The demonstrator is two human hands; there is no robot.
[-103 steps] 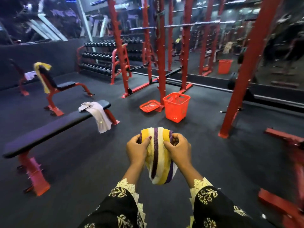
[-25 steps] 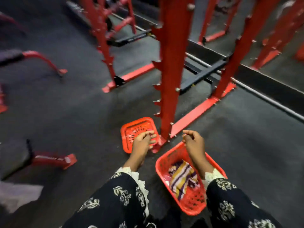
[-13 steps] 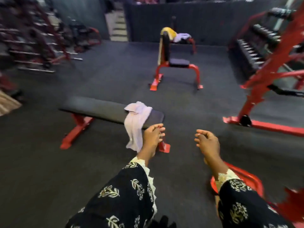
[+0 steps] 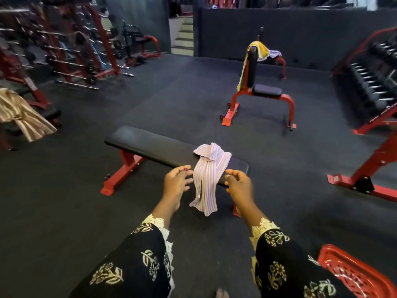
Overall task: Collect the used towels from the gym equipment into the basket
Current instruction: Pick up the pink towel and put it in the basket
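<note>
Dark rubber floor (image 4: pixel 64 201) runs through a gym of red racks (image 4: pixel 102 39). A black padded table (image 4: pixel 154 145) stands just beyond the hands. Its striped towel (image 4: pixel 207 175) hangs between the left hand (image 4: pixel 177 182) and right hand (image 4: pixel 238 183), both loosely spread and holding nothing. The red basket (image 4: pixel 354 274) lies behind the right hand.

Stairs (image 4: pixel 183 37) at bk, dumbbell rack (image 4: pixel 369 82) rt

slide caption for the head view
Left hand and right hand flank the striped towel draped over the bench, basket at lower right.

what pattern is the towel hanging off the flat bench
The towel is pale lilac with thin stripes, best seen in the head view.
</note>
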